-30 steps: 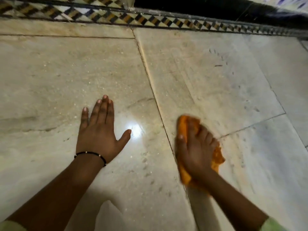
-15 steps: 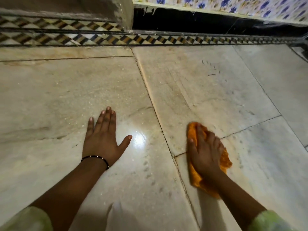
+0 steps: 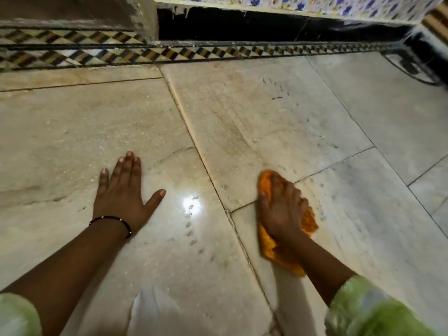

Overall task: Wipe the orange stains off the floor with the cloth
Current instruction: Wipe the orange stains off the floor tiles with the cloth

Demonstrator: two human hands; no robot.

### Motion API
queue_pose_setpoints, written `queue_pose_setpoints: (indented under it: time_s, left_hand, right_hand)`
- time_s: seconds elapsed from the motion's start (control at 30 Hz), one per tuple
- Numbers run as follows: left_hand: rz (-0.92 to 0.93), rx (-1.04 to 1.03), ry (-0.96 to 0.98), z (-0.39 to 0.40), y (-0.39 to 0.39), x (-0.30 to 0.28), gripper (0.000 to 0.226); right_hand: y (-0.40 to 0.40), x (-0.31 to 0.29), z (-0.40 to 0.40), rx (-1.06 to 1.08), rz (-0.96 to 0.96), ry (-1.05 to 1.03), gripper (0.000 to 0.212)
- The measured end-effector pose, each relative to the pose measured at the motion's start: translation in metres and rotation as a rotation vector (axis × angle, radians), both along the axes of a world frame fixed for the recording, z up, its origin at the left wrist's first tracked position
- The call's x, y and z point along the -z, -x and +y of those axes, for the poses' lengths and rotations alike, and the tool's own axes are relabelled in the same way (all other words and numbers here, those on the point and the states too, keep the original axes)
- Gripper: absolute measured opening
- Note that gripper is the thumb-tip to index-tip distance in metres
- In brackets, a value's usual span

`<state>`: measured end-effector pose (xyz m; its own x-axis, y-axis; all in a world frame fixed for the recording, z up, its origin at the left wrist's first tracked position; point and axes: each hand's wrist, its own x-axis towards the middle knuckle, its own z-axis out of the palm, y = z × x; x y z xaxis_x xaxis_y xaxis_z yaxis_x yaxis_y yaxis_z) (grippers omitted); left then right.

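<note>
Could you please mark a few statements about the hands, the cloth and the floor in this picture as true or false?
1. The right hand presses an orange cloth onto the floor. True.
2. The left hand holds a second cloth. False: it lies flat on the bare floor with straight fingers and holds nothing.
3. The left wrist wears a thin dark bracelet. True.
4. The cloth lies folded, untouched, beside the patterned border strip. False: it is bunched under the right hand, well short of that strip.
5. Both hands rest on the same marble slab. False: a joint line runs between them.
</note>
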<state>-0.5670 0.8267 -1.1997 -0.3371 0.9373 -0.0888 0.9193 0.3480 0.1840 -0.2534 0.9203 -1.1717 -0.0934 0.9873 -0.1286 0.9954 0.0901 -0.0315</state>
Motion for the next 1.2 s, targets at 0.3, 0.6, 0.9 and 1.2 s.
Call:
queue_pose_setpoints:
  time_s: [0.3, 0.6, 0.9, 1.2]
  left_hand:
    - [-0.078, 0.000, -0.055, -0.031, -0.013, 0.000, 0.084]
    - [-0.081, -0.095, 0.026, -0.146, 0.009, -0.006, 0.081]
    - [-0.048, -0.101, -0.026, -0.144, 0.004, -0.004, 0.082]
    - [-0.060, -0.206, -0.053, -0.146, 0.000, -0.012, 0.092]
  right_hand:
    - [0.073, -0.008, -0.121, -0.614, 0.004, 0.047, 0.069]
    - [0.225, -0.005, 0.012, -0.581, 0.019, -0.025, 0.064]
    - [0.108, -0.006, -0.043, -1.094, 0.050, 0.029, 0.070]
    - [0.219, -0.005, 0.026, -0.803, -0.030, -0.044, 0.059]
